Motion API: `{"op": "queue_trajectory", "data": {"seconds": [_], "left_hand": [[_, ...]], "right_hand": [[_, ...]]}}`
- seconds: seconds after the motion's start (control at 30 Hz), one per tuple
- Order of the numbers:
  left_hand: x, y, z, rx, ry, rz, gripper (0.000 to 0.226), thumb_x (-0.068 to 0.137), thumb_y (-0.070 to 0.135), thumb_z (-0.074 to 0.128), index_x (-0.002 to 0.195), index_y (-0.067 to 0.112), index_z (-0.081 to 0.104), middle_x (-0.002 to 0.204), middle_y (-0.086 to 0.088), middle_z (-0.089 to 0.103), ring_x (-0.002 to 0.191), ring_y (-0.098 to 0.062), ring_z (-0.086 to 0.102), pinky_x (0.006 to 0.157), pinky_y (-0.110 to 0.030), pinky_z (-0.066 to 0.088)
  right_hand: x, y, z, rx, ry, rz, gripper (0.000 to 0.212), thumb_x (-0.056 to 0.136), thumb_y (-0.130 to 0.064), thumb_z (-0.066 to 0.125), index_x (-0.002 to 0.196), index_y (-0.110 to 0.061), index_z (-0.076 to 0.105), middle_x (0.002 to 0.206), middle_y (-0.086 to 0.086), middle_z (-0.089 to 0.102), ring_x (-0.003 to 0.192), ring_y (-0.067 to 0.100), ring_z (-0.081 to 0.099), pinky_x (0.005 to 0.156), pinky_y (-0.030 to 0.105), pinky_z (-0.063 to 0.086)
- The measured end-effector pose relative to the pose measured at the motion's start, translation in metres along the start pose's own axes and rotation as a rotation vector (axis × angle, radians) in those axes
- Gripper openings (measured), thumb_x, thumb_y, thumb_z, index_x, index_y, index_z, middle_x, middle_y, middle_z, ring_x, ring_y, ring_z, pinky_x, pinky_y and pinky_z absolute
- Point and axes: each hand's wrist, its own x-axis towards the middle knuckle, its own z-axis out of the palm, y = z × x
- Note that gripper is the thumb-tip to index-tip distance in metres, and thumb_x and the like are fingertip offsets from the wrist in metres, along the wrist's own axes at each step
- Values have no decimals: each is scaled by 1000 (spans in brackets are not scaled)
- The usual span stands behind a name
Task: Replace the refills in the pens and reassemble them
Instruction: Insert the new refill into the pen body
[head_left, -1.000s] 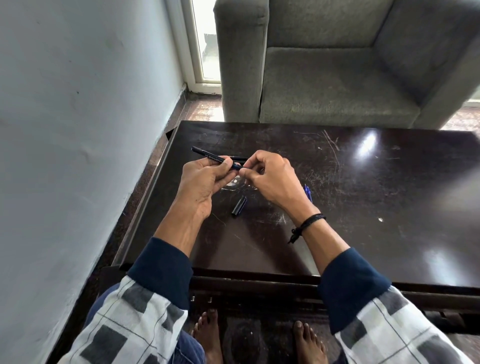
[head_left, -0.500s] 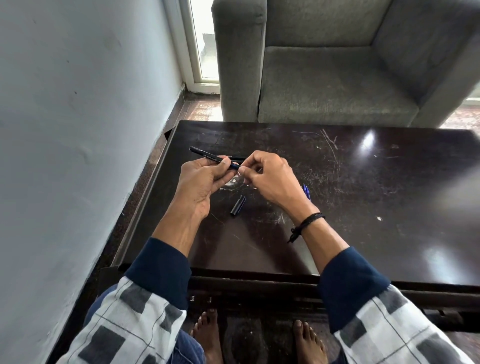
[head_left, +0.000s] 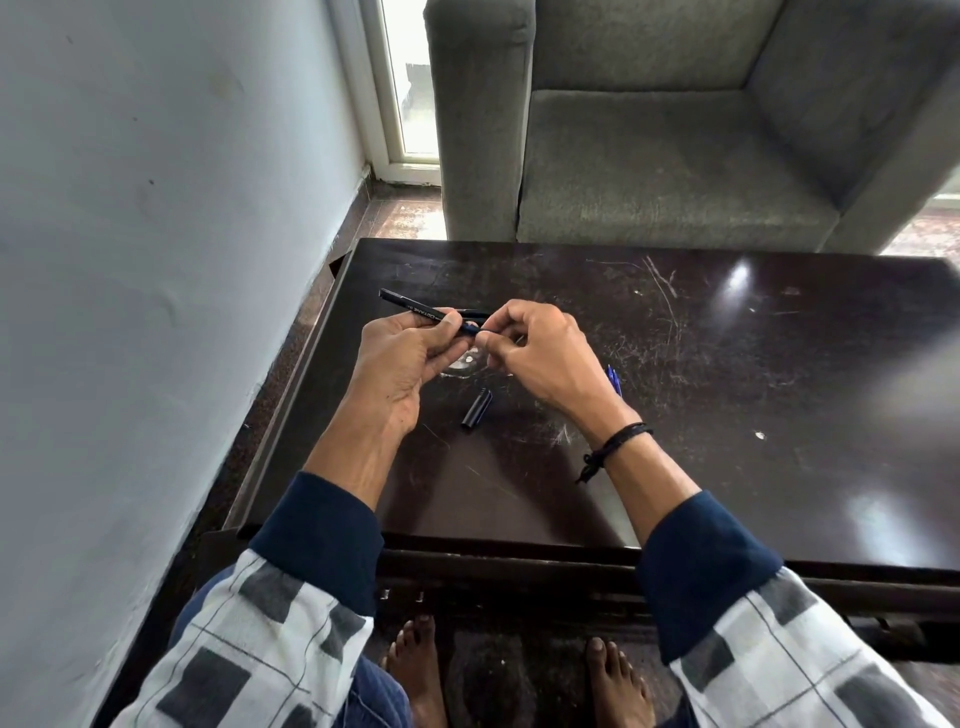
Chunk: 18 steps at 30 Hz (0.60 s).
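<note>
Fingers of the left hand (head_left: 410, 358) curl round a black pen (head_left: 415, 309), held above and just beyond the loose cap (head_left: 477, 409) lying on the dark table (head_left: 727, 415). The right hand (head_left: 535, 353) meets the pen's near end with thumb and forefinger pinched, seemingly on its tip, though the fingers hide that part. Right of the cap, blue pens (head_left: 613, 379) peek out from behind the right wrist.

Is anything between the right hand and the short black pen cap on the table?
Nothing visible: the short black pen cap lies on bare dark wooden table, just nearer the person than the right hand.
</note>
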Motion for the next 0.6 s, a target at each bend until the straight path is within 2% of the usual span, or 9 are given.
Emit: {"op": "queue_trajectory", "data": {"seconds": [0.1,0.23,0.33,0.47,0.6], "left_hand": [[0,0,0,-1,3,2,3,89,0,71,89,0,74,84,-12,77,86,-24,77,77,-27,62],[-1,-1,0,5,0,4,3,89,0,71,88,-1,74,84,-12,77,85,-24,77,76,-27,61],[1,-1,-1,-3,-4,7,2,88,0,72,87,0,74,82,-10,77,84,-23,77,76,-26,61],[1,-2,-1,-5,-7,6,2,89,0,72,89,0,74,83,-10,77,85,-23,77,77,-26,61],[1,-3,0,6,-13,4,3,89,0,71,90,0,74,88,-13,77,88,-24,77,78,-27,62]], "right_hand": [[-1,-1,-1,-23,14,-6,18,86,-34,79,95,-26,66,77,-7,69,75,9,66,73,34,54],[0,0,2,-21,19,4,11,89,-31,75,90,-25,66,75,-7,72,75,10,69,78,40,57],[0,0,3,-13,11,1,10,92,-33,72,88,-25,68,73,-7,73,74,8,70,78,39,57],[-1,0,0,-21,19,-13,15,86,-34,79,91,-25,68,75,-7,70,72,8,65,73,34,55],[-1,-1,2,-44,17,2,10,91,-31,73,86,-24,68,73,-7,72,72,9,68,74,38,57]]}}
